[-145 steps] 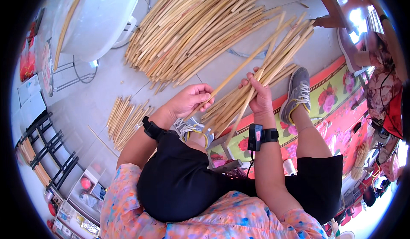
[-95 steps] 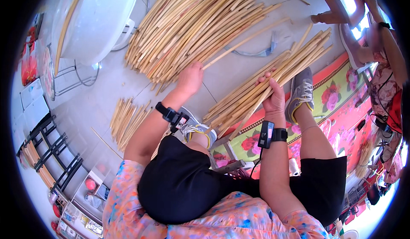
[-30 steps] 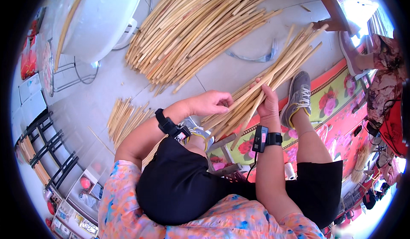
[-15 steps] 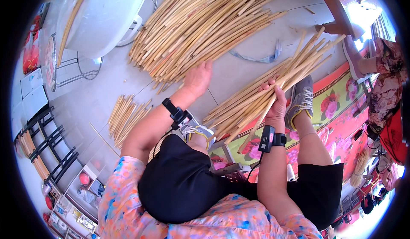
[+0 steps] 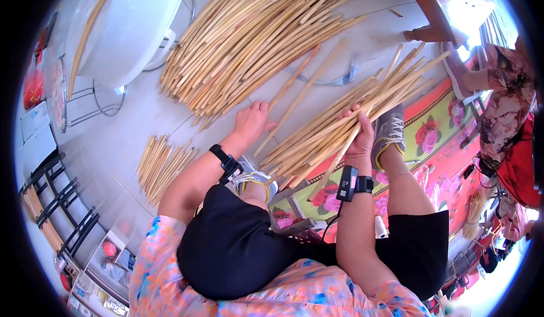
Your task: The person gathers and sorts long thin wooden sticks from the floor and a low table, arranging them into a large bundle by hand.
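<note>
My right hand [image 5: 360, 141] is closed around a bundle of thin wooden sticks [image 5: 323, 133], which slants over the floor and the edge of a flowered cloth. My left hand [image 5: 250, 121] is beside the lower edge of a large pile of similar sticks [image 5: 243, 50]. Its fingers are curled at the near end of a loose wooden stick [image 5: 296, 79]. A second loose stick [image 5: 306, 90], blurred toward its far end, passes close to the thumb; whether the thumb touches it is unclear. Both loose sticks slant between pile and bundle.
A shorter group of sticks [image 5: 161, 167] lies left of my shoes. Upper left are a white tub [image 5: 130, 28] and a wire-legged stool [image 5: 60, 93]. A wooden furniture leg [image 5: 430, 33] and another person's leg [image 5: 475, 81] are at right, near the flowered cloth [image 5: 430, 138].
Two loose sticks now lie apart from the big pile, next to my left hand, which has shifted slightly down and left. My right hand keeps its hold on the bundle. The whole view has shifted slightly.
</note>
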A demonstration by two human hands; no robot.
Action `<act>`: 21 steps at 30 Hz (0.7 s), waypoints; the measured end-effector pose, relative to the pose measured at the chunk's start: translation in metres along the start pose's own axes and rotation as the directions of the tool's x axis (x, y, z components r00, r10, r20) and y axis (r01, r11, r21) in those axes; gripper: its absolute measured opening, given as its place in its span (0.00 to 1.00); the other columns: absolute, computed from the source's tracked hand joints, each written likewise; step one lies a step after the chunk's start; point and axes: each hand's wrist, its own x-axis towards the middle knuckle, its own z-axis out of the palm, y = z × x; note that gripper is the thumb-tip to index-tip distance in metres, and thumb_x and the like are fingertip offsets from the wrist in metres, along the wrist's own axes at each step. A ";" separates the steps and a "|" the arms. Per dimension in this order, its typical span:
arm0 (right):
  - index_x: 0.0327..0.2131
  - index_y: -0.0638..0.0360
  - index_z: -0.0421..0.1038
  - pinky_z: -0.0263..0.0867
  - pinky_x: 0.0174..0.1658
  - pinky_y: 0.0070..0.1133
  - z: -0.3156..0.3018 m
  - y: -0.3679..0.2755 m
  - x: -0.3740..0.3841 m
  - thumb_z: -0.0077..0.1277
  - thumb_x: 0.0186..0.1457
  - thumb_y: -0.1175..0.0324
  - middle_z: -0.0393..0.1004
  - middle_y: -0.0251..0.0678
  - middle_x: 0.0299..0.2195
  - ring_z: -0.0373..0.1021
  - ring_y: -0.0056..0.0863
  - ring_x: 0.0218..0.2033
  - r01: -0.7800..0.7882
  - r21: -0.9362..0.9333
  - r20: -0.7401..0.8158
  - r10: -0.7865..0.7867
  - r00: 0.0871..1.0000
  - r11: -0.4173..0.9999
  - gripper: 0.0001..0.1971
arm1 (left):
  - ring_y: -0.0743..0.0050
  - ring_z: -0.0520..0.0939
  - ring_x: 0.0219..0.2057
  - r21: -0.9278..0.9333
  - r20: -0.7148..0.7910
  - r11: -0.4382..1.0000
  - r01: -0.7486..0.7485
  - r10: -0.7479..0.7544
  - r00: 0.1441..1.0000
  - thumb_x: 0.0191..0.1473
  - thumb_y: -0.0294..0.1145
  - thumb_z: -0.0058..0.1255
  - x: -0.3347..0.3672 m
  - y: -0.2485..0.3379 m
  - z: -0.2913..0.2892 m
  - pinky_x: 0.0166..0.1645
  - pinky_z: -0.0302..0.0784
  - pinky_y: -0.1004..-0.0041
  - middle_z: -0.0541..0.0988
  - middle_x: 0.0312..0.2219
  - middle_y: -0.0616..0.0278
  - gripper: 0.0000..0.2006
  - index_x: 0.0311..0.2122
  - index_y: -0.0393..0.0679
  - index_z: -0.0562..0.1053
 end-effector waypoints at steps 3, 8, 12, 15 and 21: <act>0.46 0.56 0.60 0.67 0.43 0.30 0.010 -0.003 -0.004 0.50 0.49 0.73 0.68 0.34 0.33 0.67 0.31 0.35 -0.098 0.089 -0.037 0.102 0.994 0.991 0.19 | 0.55 0.78 0.31 -0.021 0.045 1.000 0.023 -0.022 0.999 0.45 0.38 0.55 0.003 -0.002 0.018 0.31 0.75 0.62 0.72 0.31 0.55 0.17 0.37 0.42 0.66; 0.47 0.51 0.59 0.66 0.43 0.29 -0.003 0.003 0.004 0.50 0.49 0.71 0.66 0.32 0.34 0.65 0.30 0.35 -0.035 -0.042 -0.026 0.034 0.999 0.999 0.21 | 0.54 0.79 0.29 -0.005 -0.041 0.991 0.132 -0.132 0.990 0.48 0.35 0.51 0.005 -0.007 0.019 0.30 0.75 0.59 0.73 0.30 0.54 0.11 0.35 0.44 0.65; 0.47 0.52 0.59 0.66 0.43 0.28 -0.001 -0.001 0.002 0.50 0.49 0.71 0.66 0.32 0.34 0.65 0.28 0.35 0.000 -0.032 -0.034 -0.002 0.999 0.999 0.21 | 0.52 0.79 0.27 0.005 -0.106 0.992 0.130 -0.128 0.986 0.49 0.35 0.49 0.013 -0.011 0.014 0.28 0.74 0.58 0.73 0.29 0.54 0.10 0.35 0.44 0.66; 0.47 0.55 0.58 0.68 0.42 0.30 0.000 -0.002 0.000 0.50 0.50 0.74 0.67 0.34 0.34 0.67 0.32 0.36 0.017 0.044 -0.018 -0.016 1.000 0.999 0.20 | 0.52 0.78 0.27 -0.034 -0.131 0.993 0.115 -0.118 0.984 0.49 0.35 0.49 0.016 -0.010 0.008 0.28 0.74 0.58 0.73 0.29 0.55 0.10 0.35 0.45 0.66; 0.45 0.55 0.58 0.68 0.41 0.30 0.006 -0.001 0.000 0.49 0.51 0.72 0.66 0.34 0.35 0.67 0.30 0.36 -0.020 0.018 0.006 0.020 1.000 1.000 0.18 | 0.53 0.78 0.29 -0.170 -0.074 0.985 0.031 -0.045 0.996 0.48 0.37 0.50 0.010 0.008 0.013 0.31 0.74 0.60 0.73 0.32 0.56 0.12 0.36 0.44 0.66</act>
